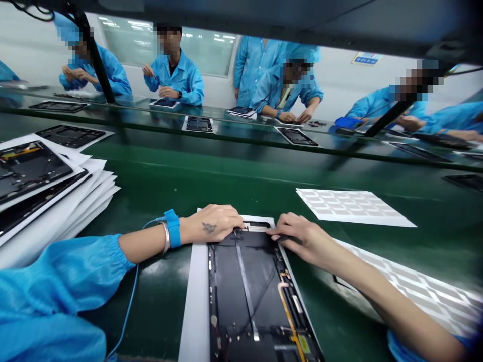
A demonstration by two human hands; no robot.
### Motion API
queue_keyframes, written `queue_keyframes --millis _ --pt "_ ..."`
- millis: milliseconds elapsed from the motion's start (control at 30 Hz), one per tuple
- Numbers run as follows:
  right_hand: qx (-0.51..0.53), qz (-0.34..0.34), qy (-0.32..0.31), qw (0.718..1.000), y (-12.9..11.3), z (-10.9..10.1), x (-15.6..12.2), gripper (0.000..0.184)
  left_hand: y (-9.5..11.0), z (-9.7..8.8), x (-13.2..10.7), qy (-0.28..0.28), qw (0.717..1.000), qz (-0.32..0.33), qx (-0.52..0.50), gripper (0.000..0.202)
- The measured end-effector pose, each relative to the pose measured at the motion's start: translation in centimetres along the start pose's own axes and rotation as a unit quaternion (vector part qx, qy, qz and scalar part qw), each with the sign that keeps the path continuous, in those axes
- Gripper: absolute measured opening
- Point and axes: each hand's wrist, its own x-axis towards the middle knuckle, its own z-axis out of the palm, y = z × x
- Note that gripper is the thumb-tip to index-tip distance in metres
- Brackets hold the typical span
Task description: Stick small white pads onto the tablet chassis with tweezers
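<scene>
Tablet panel [245, 296] lies on paper [194, 301], left hand [211, 223] resting open on its top edge; right hand [298, 239] has its grip closed there, hold unclear. More panels [33, 171] sit stacked left of it.

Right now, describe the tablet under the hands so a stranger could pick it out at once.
On the green bench, look right of the stacked tablets. One tablet lies alone on a white sheet, its orange flex cable showing, with the left hand and right hand resting on its far edge.
</scene>
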Motion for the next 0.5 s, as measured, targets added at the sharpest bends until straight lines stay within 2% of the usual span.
queue_keyframes --millis 100,200,267,500 --pt "0.012 -0.006 0.036 0.999 0.1 0.0 0.3 0.023 -0.1 -0.1 0.0 0.013 0.999 -0.011 -0.027 0.032" --pt "0.019 -0.015 0.105 0.994 -0.3 0.9 0.8 0.021 -0.1 -0.1 0.1 0.015 0.999 -0.018 -0.039 0.033" --pt "0.017 -0.027 0.126 0.992 -0.7 1.6 1.2 0.021 -0.1 -0.1 0.1 0.014 0.999 -0.017 -0.039 0.033" --pt "0.044 -0.04 0.075 0.995 -0.9 2.5 1.8 0.033 -0.3 0.2 0.0 0.011 0.999 -0.017 -0.049 0.031"
